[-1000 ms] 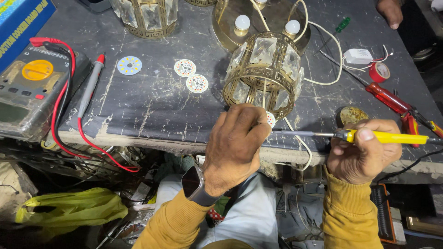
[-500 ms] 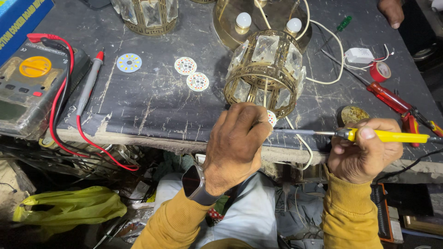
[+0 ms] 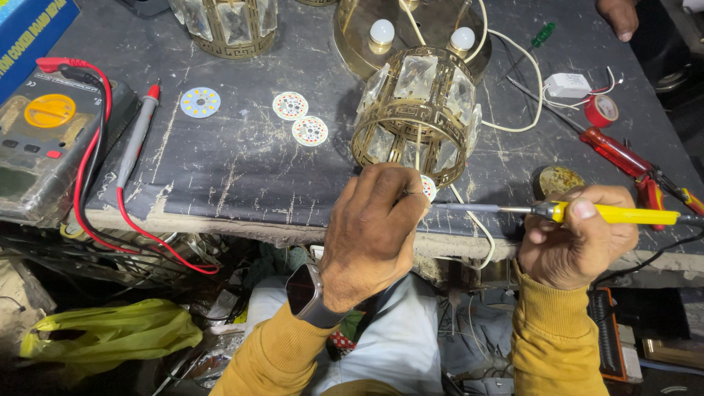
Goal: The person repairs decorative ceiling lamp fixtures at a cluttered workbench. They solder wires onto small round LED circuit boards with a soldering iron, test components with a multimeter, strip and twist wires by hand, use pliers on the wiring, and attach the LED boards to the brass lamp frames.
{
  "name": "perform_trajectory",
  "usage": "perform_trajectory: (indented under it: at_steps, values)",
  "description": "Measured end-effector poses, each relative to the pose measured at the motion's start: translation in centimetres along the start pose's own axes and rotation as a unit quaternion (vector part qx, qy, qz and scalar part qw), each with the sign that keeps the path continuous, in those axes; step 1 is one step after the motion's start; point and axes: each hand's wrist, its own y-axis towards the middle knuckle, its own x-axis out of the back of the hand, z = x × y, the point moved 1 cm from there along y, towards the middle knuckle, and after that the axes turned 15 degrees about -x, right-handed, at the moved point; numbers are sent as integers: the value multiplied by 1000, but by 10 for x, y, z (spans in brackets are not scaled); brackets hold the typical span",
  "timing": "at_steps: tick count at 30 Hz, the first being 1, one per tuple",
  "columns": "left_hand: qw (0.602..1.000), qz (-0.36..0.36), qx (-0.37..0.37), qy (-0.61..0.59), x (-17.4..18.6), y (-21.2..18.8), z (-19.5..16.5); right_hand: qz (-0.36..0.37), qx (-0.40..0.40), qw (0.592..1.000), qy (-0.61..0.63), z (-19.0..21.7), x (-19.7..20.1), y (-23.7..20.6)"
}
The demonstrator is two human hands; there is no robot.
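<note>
We see our left hand (image 3: 374,227) at the near edge of the tabletop (image 3: 242,169), its fingers (image 3: 400,187) curled shut over a small round LED disc (image 3: 428,188), of which only a sliver shows past the knuckles. Our right hand (image 3: 576,235) sits further along the same edge, fingers wrapped tight round the yellow handle of a soldering iron (image 3: 557,213), whose metal shaft lies level and points at the disc; we cannot tell whether the tip touches it. Just behind the left hand a brass and glass lamp shade (image 3: 418,114) lies tilted, with white wires (image 3: 513,110) running from it. Three more LED discs (image 3: 290,106) lie loose in the middle of the tabletop. A multimeter (image 3: 44,136) with red and black leads occupies the left edge, its red probe (image 3: 139,136) beside it. Red-handled pliers (image 3: 645,172) and a roll of red tape (image 3: 601,110) lie near the right edge. Another person's hand (image 3: 620,15) rests at the far right corner.
</note>
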Motion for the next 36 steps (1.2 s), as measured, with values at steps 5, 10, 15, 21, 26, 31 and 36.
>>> perform_trajectory:
  at_steps: [5,10,15,21,26,31,36]
  values:
    - [1000,-6,0,-4,0,-1,-1,-1,-3,1000,-8,0,1,0]
    - [1000,-6,3,-4,0,-1,-1,0,-5,1000,-8,0,0,-1]
    - [1000,-6,4,-10,1,0,-1,-1,-6,1000,-4,1,-2,-1]
    - [1000,-6,7,-12,3,0,-3,-2,-12,1000,5,2,0,0]
    - [1000,-9,2,-17,3,0,-2,-4,-16,1000,12,1,0,0]
    - [1000,-8,1,-18,3,-1,-2,-8,-22,1000,10,2,0,0]
    - [1000,-5,3,-17,2,-1,-2,-8,-22,1000,20,-1,8,2]
